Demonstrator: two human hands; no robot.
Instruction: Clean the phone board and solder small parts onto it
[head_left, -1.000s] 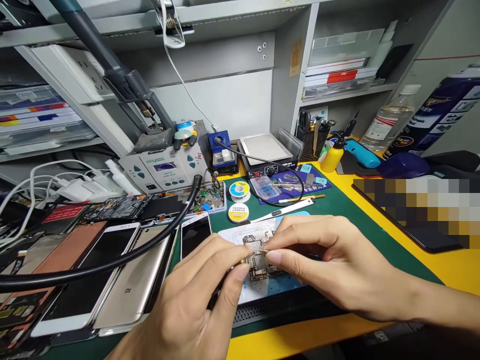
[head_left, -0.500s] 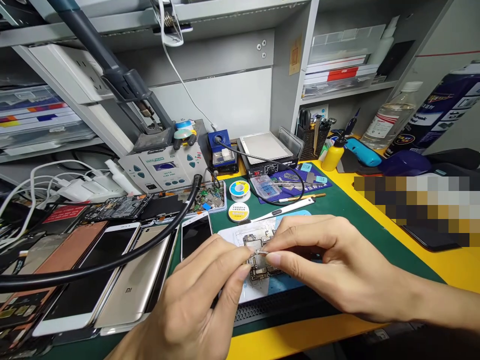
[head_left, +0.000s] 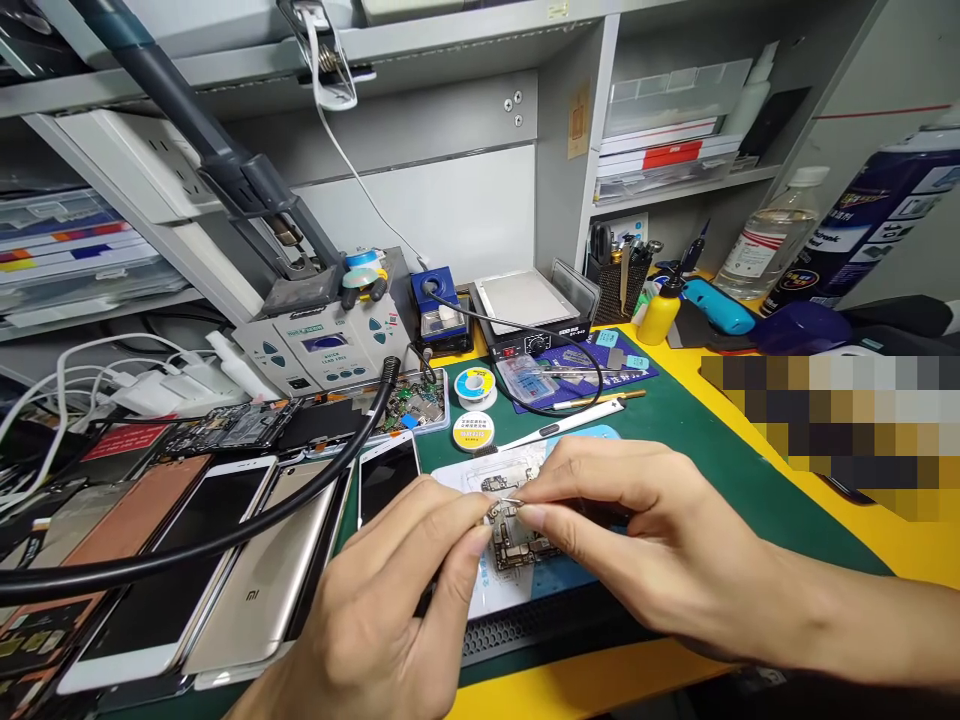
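My left hand [head_left: 409,570] is closed in a pinch, its thumb and index fingertips around something too small to name. Opposite it, my right hand [head_left: 637,530] pinches a small thin silvery metal piece [head_left: 511,501], whose end shows between the two hands. Whether both hands hold the same piece I cannot tell. Just beneath the fingertips lies a phone circuit board [head_left: 514,553], partly hidden by my fingers. The board rests on a white and blue mat [head_left: 480,600]. Behind the hands lies a white stick-like tool with a dark brush end [head_left: 555,429].
On the left are several phones [head_left: 255,580] and a black hose [head_left: 300,500] crossing above them. A hot-air station [head_left: 330,345], a heating plate [head_left: 525,300] and a solder spool [head_left: 475,387] stand behind. A yellow bottle [head_left: 661,318] stands at the back right.
The view has shifted slightly, so most things sit a little further left. Both hands stay pinched together above the board, and the silvery piece has turned slightly.
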